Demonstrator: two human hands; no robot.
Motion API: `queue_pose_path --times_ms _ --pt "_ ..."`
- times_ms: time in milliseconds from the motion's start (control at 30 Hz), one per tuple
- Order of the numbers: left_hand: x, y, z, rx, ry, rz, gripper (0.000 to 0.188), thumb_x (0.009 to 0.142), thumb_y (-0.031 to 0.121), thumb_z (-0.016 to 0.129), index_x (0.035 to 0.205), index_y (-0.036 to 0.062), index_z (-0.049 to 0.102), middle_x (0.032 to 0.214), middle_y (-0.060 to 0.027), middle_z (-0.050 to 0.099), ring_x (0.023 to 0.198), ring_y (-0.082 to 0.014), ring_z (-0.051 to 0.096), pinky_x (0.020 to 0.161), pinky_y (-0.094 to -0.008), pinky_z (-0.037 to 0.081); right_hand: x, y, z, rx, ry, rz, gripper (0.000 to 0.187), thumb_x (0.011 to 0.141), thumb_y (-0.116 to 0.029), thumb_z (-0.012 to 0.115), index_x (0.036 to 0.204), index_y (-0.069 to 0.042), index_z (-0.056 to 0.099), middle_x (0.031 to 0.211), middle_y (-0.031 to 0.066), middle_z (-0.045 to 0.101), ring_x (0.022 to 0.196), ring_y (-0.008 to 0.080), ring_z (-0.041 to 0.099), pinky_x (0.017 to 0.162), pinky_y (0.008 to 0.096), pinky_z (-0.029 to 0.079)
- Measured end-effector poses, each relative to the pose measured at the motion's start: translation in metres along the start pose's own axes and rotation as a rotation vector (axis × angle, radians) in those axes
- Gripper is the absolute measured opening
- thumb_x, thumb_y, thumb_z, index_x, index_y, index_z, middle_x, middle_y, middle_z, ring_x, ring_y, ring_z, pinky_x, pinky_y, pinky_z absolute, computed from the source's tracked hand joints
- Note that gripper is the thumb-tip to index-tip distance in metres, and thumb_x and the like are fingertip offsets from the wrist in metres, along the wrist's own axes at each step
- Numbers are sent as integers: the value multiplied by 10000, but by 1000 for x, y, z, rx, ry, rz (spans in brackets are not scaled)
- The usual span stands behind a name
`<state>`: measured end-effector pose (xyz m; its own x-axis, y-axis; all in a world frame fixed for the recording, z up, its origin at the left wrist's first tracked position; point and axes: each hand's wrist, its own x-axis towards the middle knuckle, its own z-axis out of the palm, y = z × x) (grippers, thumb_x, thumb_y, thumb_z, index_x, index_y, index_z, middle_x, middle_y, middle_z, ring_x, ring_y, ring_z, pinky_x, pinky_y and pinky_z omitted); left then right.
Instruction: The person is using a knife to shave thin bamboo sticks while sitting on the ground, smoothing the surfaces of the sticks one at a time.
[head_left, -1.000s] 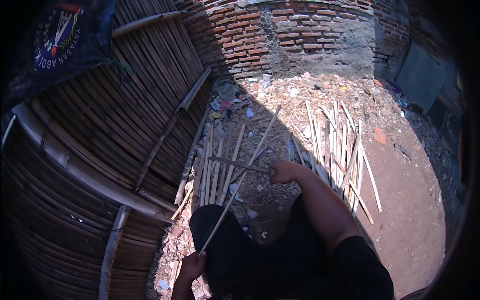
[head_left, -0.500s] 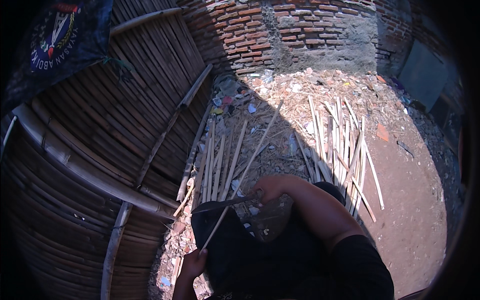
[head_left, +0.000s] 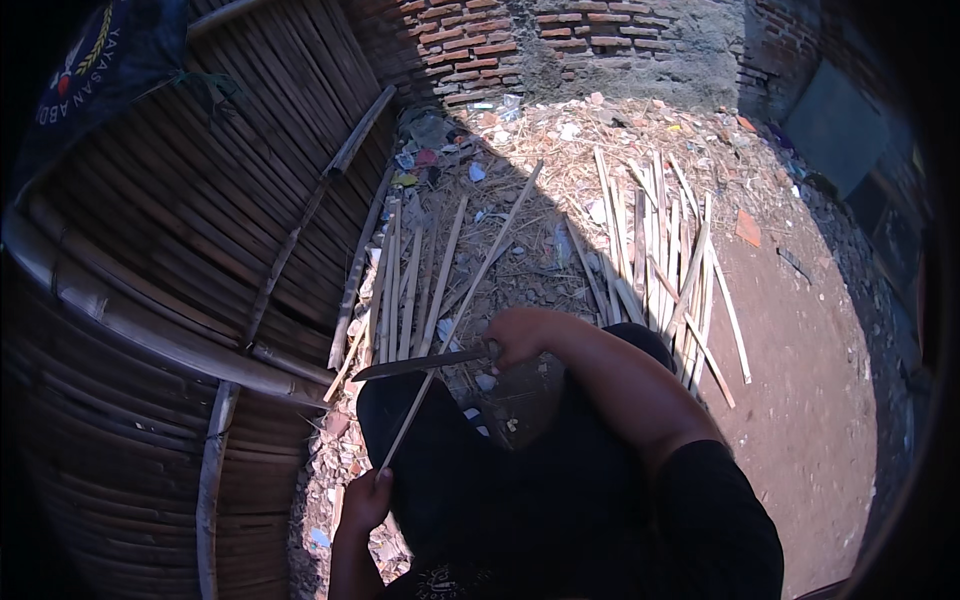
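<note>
My left hand [head_left: 367, 498], at the lower left, is closed around the near end of a long, thin bamboo strip [head_left: 483, 270]. The strip slants up and away to the right, over my left thigh and the littered ground. My right hand [head_left: 522, 336] grips the handle of a long-bladed knife [head_left: 420, 366], its dark blade pointing left. The blade crosses the strip above my left knee; whether they touch is hard to tell.
Bamboo strips lie on the ground left [head_left: 412, 285] and right [head_left: 655, 265] of my legs. A bamboo slat wall [head_left: 150, 230] stands close on the left, a brick wall [head_left: 465, 50] ahead. Rubble and straw [head_left: 570, 140] cover the far ground; bare dirt [head_left: 800, 440] lies right.
The whole scene has shifted up and slightly left in view. The knife's blade has tilted a little, showing more of its flat side. Both hands keep their holds.
</note>
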<state>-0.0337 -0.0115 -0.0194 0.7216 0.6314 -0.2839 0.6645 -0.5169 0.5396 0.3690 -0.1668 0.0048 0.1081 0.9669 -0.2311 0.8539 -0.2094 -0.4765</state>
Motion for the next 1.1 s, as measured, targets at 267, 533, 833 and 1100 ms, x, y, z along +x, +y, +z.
queue_pose_path --times_ms 267,533,833,1100 --pt "-1 -19 10 -139 17 -26 483 1020 403 477 779 -5 570 611 -123 532 587 -203 517 566 -388 396 -15 28 -21 44 128 140 557 733 -437 785 1097 -27 685 1028 210 689 1022 379 651 881 472 505" --pt "3 -13 6 -157 -29 26 461 1041 358 450 774 -7 538 613 -67 491 612 -152 465 576 -366 381 -14 36 -14 40 214 162 552 730 -434 796 1073 -17 682 995 220 684 999 403 648 861 481 502" --pt "2 -24 11 -182 12 42 480 1032 394 469 753 7 527 583 -55 465 586 -143 434 553 -362 363 -4 -3 -5 10 25 -20 519 728 -416 801 1065 -39 685 1027 198 685 1006 389 651 865 493 494" --pt "2 -6 5 -265 -49 -92 480 1029 404 482 759 9 526 621 -45 459 631 -122 422 570 -345 355 -26 45 -34 134 246 314 611 732 -426 791 1193 -46 665 1095 221 679 1076 390 636 923 471 498"
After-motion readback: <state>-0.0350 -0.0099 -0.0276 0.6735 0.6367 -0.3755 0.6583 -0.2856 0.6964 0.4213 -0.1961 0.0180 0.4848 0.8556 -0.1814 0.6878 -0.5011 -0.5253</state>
